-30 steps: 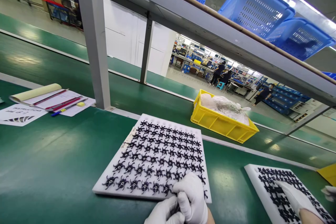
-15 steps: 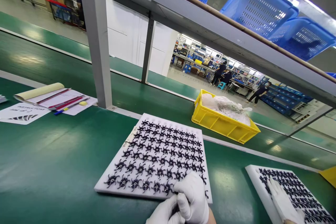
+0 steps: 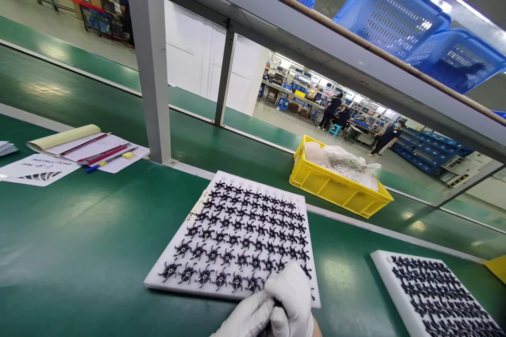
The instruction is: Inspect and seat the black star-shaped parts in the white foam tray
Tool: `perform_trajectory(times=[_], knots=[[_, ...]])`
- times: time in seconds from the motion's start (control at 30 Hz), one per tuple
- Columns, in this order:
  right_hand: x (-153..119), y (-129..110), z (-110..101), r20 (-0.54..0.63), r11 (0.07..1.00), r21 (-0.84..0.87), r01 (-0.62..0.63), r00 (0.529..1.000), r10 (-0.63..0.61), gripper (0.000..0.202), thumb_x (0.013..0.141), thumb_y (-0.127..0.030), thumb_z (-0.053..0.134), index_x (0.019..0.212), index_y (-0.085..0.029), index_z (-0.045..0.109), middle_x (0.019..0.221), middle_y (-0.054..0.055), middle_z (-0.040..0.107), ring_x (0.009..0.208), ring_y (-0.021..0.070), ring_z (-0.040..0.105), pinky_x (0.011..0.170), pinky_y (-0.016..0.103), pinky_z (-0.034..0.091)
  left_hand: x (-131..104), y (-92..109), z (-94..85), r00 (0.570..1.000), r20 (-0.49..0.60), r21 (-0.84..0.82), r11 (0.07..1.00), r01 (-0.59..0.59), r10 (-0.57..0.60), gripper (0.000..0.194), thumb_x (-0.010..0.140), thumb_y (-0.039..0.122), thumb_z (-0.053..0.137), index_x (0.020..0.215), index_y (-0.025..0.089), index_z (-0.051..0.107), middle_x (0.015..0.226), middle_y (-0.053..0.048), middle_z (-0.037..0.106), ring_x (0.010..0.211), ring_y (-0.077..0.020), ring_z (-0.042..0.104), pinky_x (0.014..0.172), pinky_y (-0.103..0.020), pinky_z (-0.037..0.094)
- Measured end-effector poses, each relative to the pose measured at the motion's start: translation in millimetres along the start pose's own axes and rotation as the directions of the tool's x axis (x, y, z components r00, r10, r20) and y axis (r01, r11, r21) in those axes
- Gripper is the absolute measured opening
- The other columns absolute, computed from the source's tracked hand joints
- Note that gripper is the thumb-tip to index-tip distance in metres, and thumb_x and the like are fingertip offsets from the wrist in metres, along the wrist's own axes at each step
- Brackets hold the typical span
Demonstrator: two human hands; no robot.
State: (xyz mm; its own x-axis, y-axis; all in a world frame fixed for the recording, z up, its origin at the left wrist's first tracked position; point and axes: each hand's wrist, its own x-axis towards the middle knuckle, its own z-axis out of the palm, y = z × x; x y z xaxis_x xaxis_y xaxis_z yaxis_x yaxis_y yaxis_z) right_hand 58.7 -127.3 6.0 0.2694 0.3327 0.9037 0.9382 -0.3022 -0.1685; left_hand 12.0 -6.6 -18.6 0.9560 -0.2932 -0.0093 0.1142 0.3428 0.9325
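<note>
My two white-gloved hands meet at the bottom edge, just in front of the near edge of a white foam tray (image 3: 177, 268). My left hand (image 3: 245, 318) and my right hand (image 3: 290, 295) are pressed together, fingers closed around a small dark part that barely shows between them. Rows of black star-shaped impeller parts (image 3: 241, 229) fill the tray. A second white tray (image 3: 385, 274) of the same black parts lies at the lower right, with no hand on it.
The trays sit on a green bench (image 3: 79, 242). A yellow bin (image 3: 336, 189) with plastic bags stands behind them. Papers and pens (image 3: 90, 152) lie at the left by a grey post (image 3: 150, 63). Blue baskets (image 3: 391, 10) sit on the shelf overhead. People work far behind.
A co-worker's gloved hand that lay on the right-hand tray has slid off toward the bottom right and out of view. My own hands stay together at the near tray edge.
</note>
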Motion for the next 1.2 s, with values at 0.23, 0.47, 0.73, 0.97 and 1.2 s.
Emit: perform_trajectory(times=[0.23, 0.47, 0.73, 0.97, 1.2], knots=[[4, -3, 2, -0.071, 1.0, 0.006, -0.009, 0.997, 0.01, 0.029, 0.098, -0.032, 0.035, 0.112, -0.02, 0.058, 0.083, 0.006, 0.063, 0.073, 0.0197, 0.063, 0.072, 0.039, 0.054, -2, 31, 14.0, 0.981, -0.064, -0.236, 0.957, 0.166, -0.186, 0.026, 0.091, 0.041, 0.058, 0.081, 0.017, 0.061, 0.079, -0.005, 0.063, 0.108, -0.0217, 0.059, 0.081, -0.026, 0.055], [10, -7, -6, 0.009, 1.0, -0.004, -0.025, 1.0, 0.025, 0.036, 0.099, -0.032, 0.029, 0.111, -0.019, 0.06, 0.095, 0.01, 0.065, 0.087, 0.0226, 0.065, 0.081, 0.044, 0.054, -11, 32, 14.9, 0.994, -0.09, -0.146, 0.988, 0.052, -0.066, 0.037, 0.094, 0.052, 0.048, 0.091, 0.02, 0.065, 0.088, -0.005, 0.064, 0.105, -0.0227, 0.059, 0.087, -0.033, 0.053], [-1, 0, -3, -0.015, 1.0, -0.002, 0.01, 1.0, -0.01, 0.049, 0.1, -0.047, 0.023, 0.118, -0.017, 0.058, 0.098, 0.011, 0.065, 0.093, 0.024, 0.064, 0.091, 0.045, 0.051, -12, 34, 7.2, 0.947, 0.081, 0.093, 0.944, -0.317, 0.31, 0.047, 0.089, 0.061, 0.051, 0.1, 0.019, 0.069, 0.094, -0.009, 0.064, 0.093, -0.0242, 0.059, 0.09, -0.035, 0.05], [-3, -5, -12, 0.131, 0.996, -0.039, -0.077, 0.988, 0.082, 0.05, 0.101, -0.045, 0.021, 0.126, -0.016, 0.054, 0.109, 0.012, 0.063, 0.106, 0.0247, 0.061, 0.098, 0.049, 0.047, -11, 34, 0.9, 0.851, 0.014, 0.214, 0.83, -0.515, 0.525, 0.034, 0.092, 0.043, 0.057, 0.121, 0.028, 0.066, 0.112, -0.008, 0.063, 0.099, -0.0218, 0.058, 0.098, -0.032, 0.046], [9, -6, -8, 0.112, 0.999, -0.04, -0.025, 0.993, 0.029, 0.048, 0.101, -0.049, 0.027, 0.121, -0.016, 0.055, 0.102, 0.01, 0.066, 0.097, 0.0211, 0.063, 0.096, 0.043, 0.047, -13, 24, -2.6, 0.79, -0.052, 0.377, 0.744, -0.551, 0.611, 0.032, 0.093, 0.044, 0.055, 0.123, 0.036, 0.064, 0.107, -0.006, 0.064, 0.098, -0.0207, 0.061, 0.093, -0.03, 0.051]])
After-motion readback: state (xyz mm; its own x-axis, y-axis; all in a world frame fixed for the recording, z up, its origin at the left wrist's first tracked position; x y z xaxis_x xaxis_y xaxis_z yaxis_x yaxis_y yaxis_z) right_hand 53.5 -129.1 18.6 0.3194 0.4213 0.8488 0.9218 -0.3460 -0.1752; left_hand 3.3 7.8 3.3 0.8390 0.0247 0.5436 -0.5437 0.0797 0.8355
